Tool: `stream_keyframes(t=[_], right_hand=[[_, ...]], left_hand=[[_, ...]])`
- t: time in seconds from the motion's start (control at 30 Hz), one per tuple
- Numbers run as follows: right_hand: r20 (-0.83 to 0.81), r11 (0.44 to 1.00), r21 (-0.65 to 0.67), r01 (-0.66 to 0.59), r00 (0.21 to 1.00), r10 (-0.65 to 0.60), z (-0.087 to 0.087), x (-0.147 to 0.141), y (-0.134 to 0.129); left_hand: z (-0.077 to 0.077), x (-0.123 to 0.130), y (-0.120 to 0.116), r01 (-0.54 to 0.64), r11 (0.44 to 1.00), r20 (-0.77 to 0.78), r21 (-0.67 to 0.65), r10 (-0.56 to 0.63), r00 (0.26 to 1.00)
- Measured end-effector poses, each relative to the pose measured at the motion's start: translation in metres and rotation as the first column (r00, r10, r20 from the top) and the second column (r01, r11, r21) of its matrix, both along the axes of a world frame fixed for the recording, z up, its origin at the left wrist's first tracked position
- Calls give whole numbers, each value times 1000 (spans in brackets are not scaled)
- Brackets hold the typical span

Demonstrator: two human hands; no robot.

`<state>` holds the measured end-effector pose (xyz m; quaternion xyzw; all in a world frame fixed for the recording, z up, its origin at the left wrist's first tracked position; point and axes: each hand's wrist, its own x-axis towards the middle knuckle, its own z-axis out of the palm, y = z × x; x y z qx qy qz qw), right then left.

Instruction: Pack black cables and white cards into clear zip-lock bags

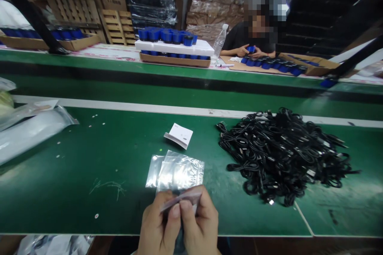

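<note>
My left hand (157,223) and my right hand (202,221) are side by side at the table's front edge. Both are closed, pinching a small clear plastic bag (183,198) between thumbs and fingers; its lower part is mostly hidden by the hands. Just beyond them several flat clear zip bags (182,173) lie overlapped on the green table (119,147). Past those bags sits a small stack of white printed cards (180,134). To the right is a large tangled pile of black cables (284,155) with metal plugs.
At the left edge lies a large plastic-wrapped white bundle (36,131). Across a raised green ledge (119,81), a person (249,40) handles a blue cylindrical part. Blue parts (167,36) stand on a white foam tray near a clear bottle (220,42). Bagged items (55,245) show below the table.
</note>
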<state>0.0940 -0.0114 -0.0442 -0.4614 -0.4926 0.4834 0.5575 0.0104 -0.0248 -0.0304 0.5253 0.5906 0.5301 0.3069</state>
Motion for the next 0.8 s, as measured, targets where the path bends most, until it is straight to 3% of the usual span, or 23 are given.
stream_keyframes(t=[0.13,0.27,0.4,0.57,0.8], right_hand=[[99,999,34,7,995,-10,6,1,-2],[190,989,61,-137,974,123,28,18,11],[321,963,83,-256,922,218,46,38,25],[426,948,-12,-317,856,292,46,45,26],[388,952,-12,-305,876,286,42,40,21]], left_hand=[[8,-5,1,24,999,-13,-26,-24,1000],[24,-22,9,214,969,-11,-127,-217,976],[35,-42,18,345,925,-128,-158,-365,922],[31,-50,18,311,932,-237,-185,-349,907],[32,-47,12,268,951,-315,-155,-305,899]])
